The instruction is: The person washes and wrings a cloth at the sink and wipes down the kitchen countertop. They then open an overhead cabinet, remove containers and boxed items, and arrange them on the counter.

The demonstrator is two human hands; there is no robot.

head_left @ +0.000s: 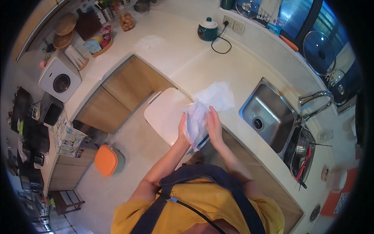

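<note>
A crumpled white cloth or thin sheet (196,123) is held up between my two hands. My left hand (182,126) presses on its left side, and my right hand (214,126) is against its right side, with fingers pointing up. Behind it, another white sheet (218,96) lies spread on the counter edge. Below my hands stands a white-lidded bin (165,113), partly hidden by the cloth and my left hand.
The steel sink (269,115) with its faucet (317,102) is at the right, beside a dish rack (302,154). A green pot (207,29) stands at the back. On the floor at the left is an orange-lidded bin (106,160).
</note>
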